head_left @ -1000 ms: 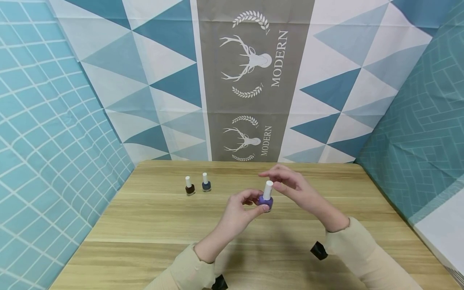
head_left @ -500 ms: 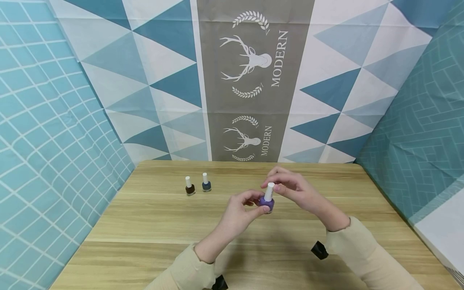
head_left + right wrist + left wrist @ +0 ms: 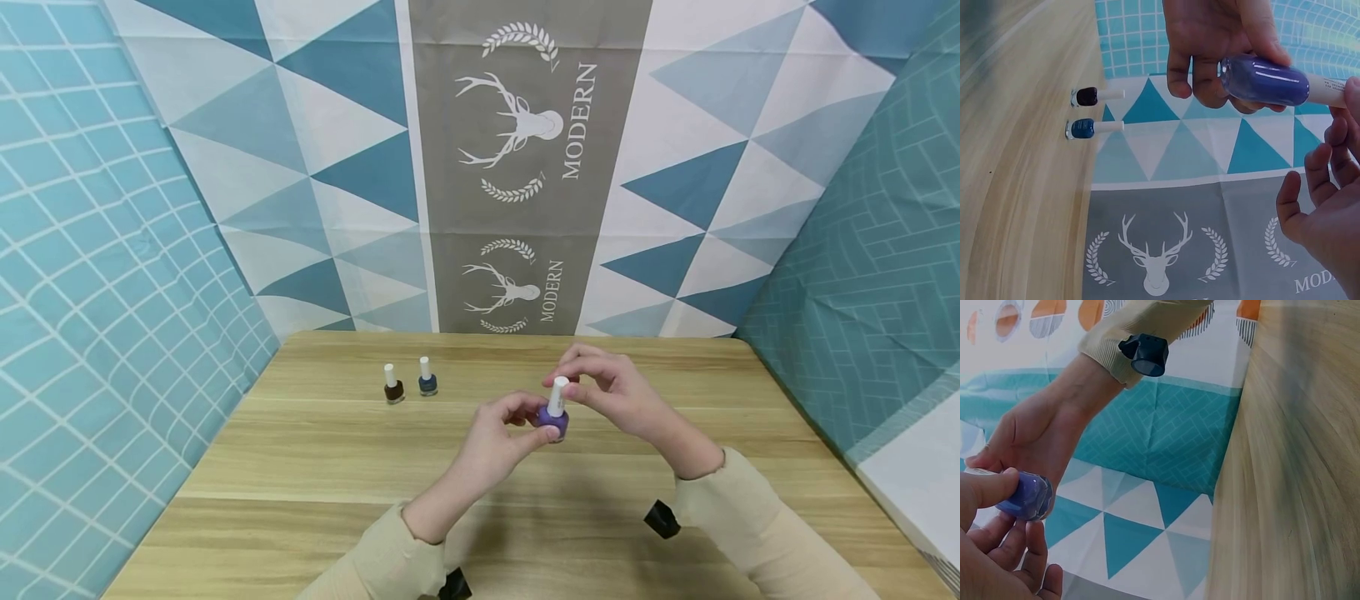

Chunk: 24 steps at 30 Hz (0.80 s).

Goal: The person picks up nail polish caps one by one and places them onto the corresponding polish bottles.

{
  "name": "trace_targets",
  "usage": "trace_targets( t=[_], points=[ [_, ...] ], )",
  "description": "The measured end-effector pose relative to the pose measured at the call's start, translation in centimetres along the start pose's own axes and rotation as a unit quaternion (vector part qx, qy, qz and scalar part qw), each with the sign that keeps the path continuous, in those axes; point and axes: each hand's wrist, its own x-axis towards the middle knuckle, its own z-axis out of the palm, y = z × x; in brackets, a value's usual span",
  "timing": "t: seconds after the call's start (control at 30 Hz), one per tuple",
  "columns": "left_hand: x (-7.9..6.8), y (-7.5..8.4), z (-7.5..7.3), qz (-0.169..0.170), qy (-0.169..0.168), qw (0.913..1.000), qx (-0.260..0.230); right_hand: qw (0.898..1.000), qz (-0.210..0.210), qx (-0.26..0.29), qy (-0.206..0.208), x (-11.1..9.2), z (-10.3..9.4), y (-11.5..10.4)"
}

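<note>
A purple nail polish bottle (image 3: 552, 423) with a white cap (image 3: 558, 397) is held above the table, tilted slightly to the right. My left hand (image 3: 501, 435) grips its glass body between thumb and fingers. My right hand (image 3: 611, 392) pinches the white cap from the right side. In the right wrist view the purple nail polish bottle (image 3: 1266, 80) lies across the picture, with the right thumb and index finger at its cap (image 3: 1325, 90). The left wrist view shows only the bottle's purple base (image 3: 1029, 497); the cap is mostly hidden by the left thumb.
Two more capped nail polish bottles stand upright at the back left of the wooden table (image 3: 300, 467): a dark brown bottle (image 3: 393, 391) and a dark blue bottle (image 3: 427, 384). Patterned cloth walls (image 3: 337, 167) rise behind and on both sides.
My right hand has closed in on the white cap, its fingers now touching it. The purple bottle has shifted slightly right in my left hand. The two standing bottles have not moved.
</note>
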Motion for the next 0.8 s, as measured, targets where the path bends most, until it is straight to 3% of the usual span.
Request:
trace_targets(
  t=[0.17,0.47,0.8],
  points=[
    [0.0,0.0,0.0,-0.003,0.009,1.0000,0.000,0.999,0.007,-0.022,0.025,0.0,0.3,-0.1],
    [0.0,-0.1,0.0,0.024,0.034,0.9990,0.015,0.997,0.031,-0.037,0.065,0.0,1.0,-0.4],
    [-0.1,0.0,0.0,0.027,0.048,0.9982,0.023,0.995,0.032,-0.041,0.086,0.0,1.4,-0.4]
  ],
)
